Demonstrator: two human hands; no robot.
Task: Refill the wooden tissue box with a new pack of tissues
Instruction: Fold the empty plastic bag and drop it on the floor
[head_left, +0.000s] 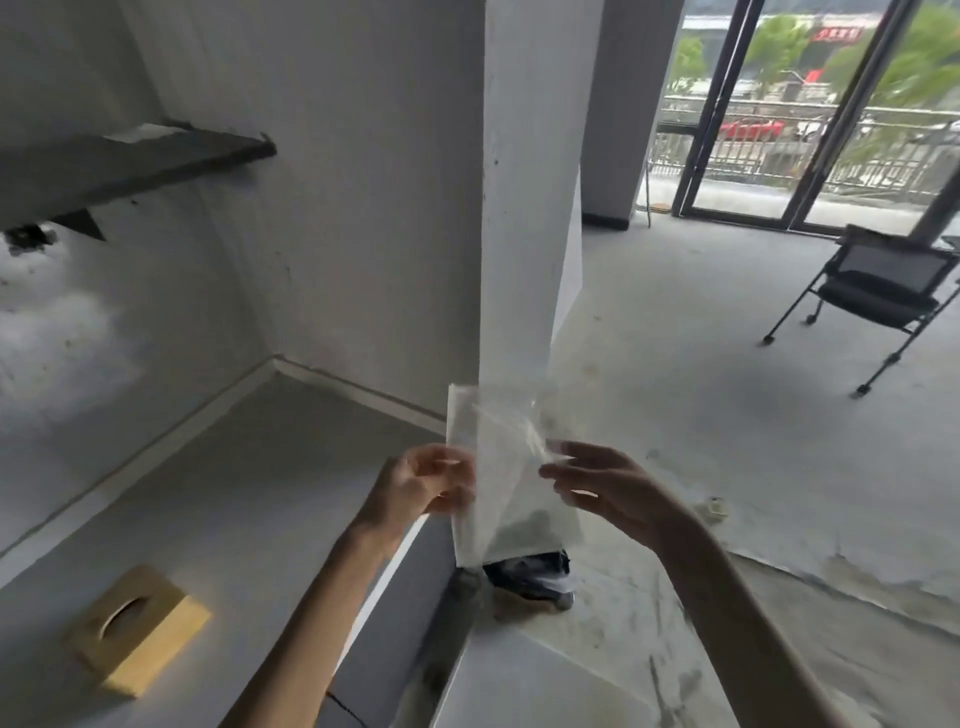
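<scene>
A pale, translucent tissue pack (498, 478) hangs upright in the air between my two hands, over the counter's right edge. My left hand (421, 486) pinches its left side. My right hand (608, 486) has fingertips on a loose clear strip of wrapping at the pack's upper right. The wooden tissue box (137, 626) lies flat on the grey counter (249, 493) at the lower left, its oval slot facing up, well away from both hands. I cannot see inside the box.
A dark shelf (130, 161) juts from the wall at upper left. A white pillar (530, 208) rises behind the pack. A dark bag (530, 574) lies on the floor below the pack. A black chair (878, 291) stands at right, before glass doors.
</scene>
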